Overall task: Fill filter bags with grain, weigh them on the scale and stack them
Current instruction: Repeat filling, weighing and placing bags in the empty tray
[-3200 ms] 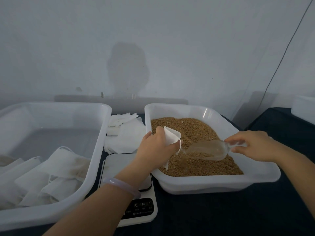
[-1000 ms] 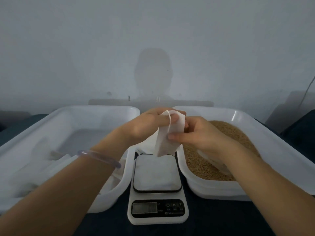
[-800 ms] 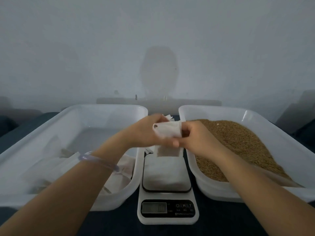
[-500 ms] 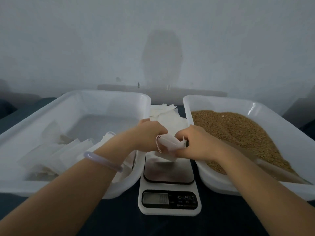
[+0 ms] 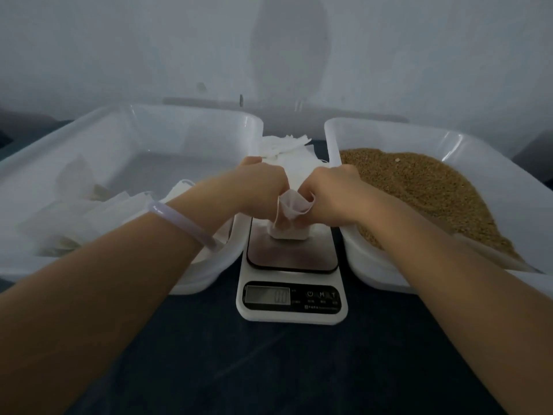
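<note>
Left hand (image 5: 257,193) and right hand (image 5: 332,194), fingers pinching the bag (image 5: 291,215) mouth, bag base resting on the scale (image 5: 291,265); grain (image 5: 428,187) right of scale

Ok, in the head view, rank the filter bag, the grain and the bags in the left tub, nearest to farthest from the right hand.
1. filter bag: centre, gripped by the right hand.
2. grain: just to its right, in the right tub.
3. bags: far left, in the left tub.
</note>
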### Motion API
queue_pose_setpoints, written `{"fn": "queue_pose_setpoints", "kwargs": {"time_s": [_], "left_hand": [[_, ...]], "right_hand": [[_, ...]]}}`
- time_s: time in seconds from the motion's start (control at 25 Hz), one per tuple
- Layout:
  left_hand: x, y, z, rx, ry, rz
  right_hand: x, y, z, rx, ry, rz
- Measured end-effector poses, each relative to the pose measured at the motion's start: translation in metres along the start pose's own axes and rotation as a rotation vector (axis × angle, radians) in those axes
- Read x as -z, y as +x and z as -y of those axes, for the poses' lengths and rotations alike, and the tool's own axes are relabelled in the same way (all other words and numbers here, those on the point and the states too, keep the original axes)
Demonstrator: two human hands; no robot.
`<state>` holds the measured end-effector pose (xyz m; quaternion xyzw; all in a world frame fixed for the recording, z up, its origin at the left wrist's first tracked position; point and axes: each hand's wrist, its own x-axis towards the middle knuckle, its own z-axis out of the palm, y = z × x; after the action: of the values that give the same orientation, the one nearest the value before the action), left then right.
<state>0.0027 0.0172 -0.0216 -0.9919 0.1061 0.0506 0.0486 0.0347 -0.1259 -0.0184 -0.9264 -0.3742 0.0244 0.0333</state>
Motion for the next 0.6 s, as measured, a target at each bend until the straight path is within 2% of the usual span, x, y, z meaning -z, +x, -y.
{"fn": "queue_pose_setpoints", "kwargs": {"time_s": [0.28,0.36,0.6], "left_hand": [[-0.003,-0.001,-0.001,-0.039,-0.012,-0.039],[-0.002,-0.006,0.001,-0.053,-0.127,-0.085],[0.002,-0.021,0.008,-0.014,-0.627,-0.213]], "right_hand": [[-0.004,-0.002,-0.002,0.016,0.056,-0.021],[-0.001,-0.005,-0.003,0.002,0.148,-0.034],[0.005,-0.012,-0.014,-0.068,0.646,-0.038]]}}
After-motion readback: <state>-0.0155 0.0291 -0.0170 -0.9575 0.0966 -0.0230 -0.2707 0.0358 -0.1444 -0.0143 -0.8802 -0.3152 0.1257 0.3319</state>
